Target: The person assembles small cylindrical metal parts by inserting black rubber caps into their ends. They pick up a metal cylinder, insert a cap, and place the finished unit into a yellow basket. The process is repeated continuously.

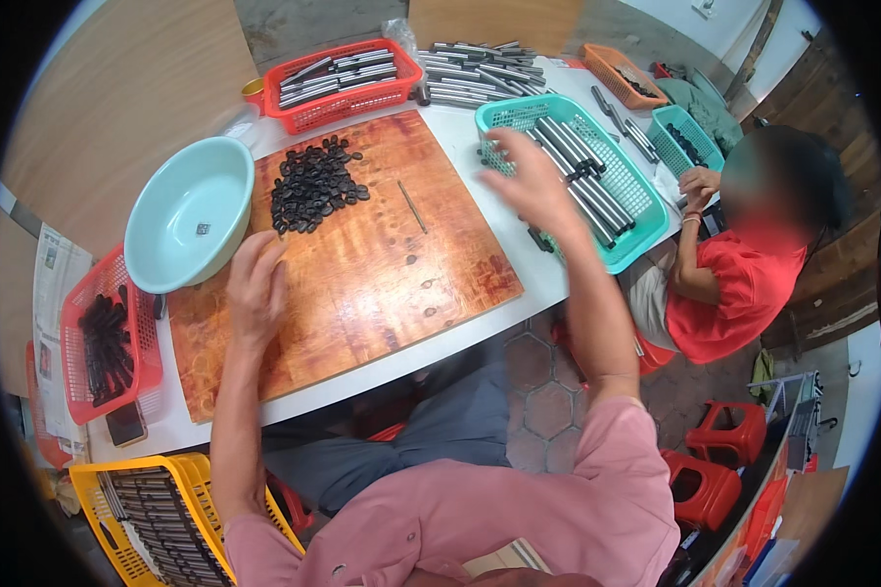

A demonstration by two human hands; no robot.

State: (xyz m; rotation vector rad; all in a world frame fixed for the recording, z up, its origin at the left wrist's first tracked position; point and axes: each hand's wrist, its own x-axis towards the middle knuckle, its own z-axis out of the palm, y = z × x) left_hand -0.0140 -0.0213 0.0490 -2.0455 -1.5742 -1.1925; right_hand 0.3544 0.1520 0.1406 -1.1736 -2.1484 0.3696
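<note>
My left hand (255,286) hovers over the left part of a wooden board (362,313), its fingers loosely bent and apart, with nothing seen in them. Just beyond it lies a heap of small black round pieces (308,191). My right hand (536,181) is raised at the near left side of a green basket (489,115), thumb and fingers spread, slightly blurred and holding nothing visible. Shiny metal tubes (563,147) with black parts around their middle lie in that basket. A thin rod (412,206) rests alone on the board, right of the heap.
A pale blue basin (157,235) stands left, beside a red basket (147,333) of black parts and a phone (126,425). Tubes fill a red basket (308,119) and a stack (460,73) behind. A yellow crate (93,479) sits lower left. Another person (744,284) sits right.
</note>
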